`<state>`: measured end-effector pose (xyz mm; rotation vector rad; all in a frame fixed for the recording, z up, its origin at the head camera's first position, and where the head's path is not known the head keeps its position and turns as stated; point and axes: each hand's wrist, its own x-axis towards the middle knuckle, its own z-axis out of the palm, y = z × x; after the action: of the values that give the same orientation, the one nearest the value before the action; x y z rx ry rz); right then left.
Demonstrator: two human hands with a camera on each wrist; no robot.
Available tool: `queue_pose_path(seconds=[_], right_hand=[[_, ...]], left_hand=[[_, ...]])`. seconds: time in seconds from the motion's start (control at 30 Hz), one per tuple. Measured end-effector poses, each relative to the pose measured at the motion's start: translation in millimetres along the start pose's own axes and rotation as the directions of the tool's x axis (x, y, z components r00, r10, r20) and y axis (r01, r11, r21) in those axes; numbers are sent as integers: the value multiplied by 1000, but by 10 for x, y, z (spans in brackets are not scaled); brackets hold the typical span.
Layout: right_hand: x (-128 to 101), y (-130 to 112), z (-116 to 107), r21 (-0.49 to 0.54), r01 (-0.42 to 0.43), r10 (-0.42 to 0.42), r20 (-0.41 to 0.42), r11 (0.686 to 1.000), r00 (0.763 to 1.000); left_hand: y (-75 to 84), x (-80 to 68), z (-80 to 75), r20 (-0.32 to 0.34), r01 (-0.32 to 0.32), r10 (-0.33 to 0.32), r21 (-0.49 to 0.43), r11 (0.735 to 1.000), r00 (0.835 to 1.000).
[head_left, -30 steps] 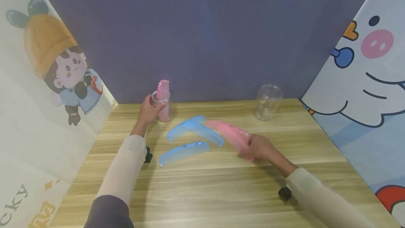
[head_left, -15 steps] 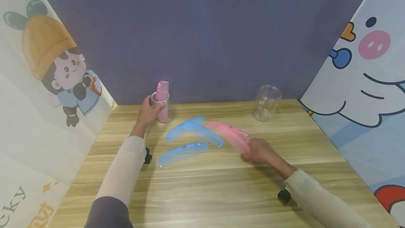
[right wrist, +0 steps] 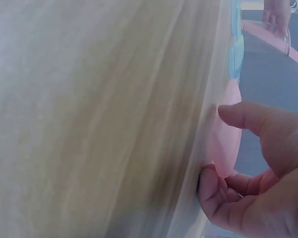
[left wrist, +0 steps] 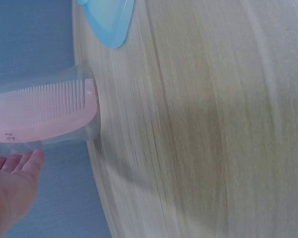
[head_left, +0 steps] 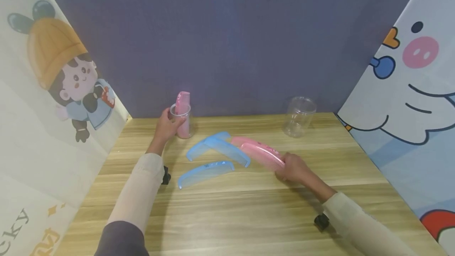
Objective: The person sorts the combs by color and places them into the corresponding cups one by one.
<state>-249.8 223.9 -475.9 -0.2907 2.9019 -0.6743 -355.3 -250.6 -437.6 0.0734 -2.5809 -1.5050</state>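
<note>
My left hand [head_left: 168,125] holds a clear plastic cup [head_left: 191,126] at the back left, with fingers and thumb round its upper part. A pink comb [head_left: 183,98] stands in that cup, its top above the rim; in the left wrist view its teeth [left wrist: 44,101] show through the wall. Over at the right, my right hand [head_left: 293,168] grips the near end of another pink comb [head_left: 261,154], which overlaps a further pink comb [head_left: 237,140]. From the right wrist, the thumb lies along one side of the gripped comb [right wrist: 228,134] and the curled fingers are at its end.
Two crossed blue combs [head_left: 227,149] lie left of the pink ones, and a third blue comb [head_left: 206,172] lies nearer on the wooden table [head_left: 227,220]. A second clear cup [head_left: 299,117] stands at the back right. A dark wall [head_left: 227,42] rises behind the table.
My right hand has closed in on the pink comb's near end and shifted slightly right; the comb has turned so its glossy back faces up. The left hand stays at the cup.
</note>
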Motion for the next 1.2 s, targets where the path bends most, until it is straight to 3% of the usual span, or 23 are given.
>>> queue_pose_path(seconds=[0.33, 0.6, 0.83, 1.2], right_hand=[[1, 44, -47, 80, -23, 27, -49, 997, 998], [15, 127, -154, 48, 8, 0, -173, 999, 985], [16, 155, -236, 75, 69, -45, -279, 995, 959], [98, 212, -340, 121, 72, -31, -310, 990, 950]], left_hand=[[11, 10, -1, -2, 0, 0, 9, 1000, 1000], [18, -8, -7, -1, 0, 0, -15, 1000, 1000], [11, 3, -3, -3, 1, -1, -21, 1000, 1000], [-18, 23, -3, -1, -2, 2, -11, 1000, 1000]])
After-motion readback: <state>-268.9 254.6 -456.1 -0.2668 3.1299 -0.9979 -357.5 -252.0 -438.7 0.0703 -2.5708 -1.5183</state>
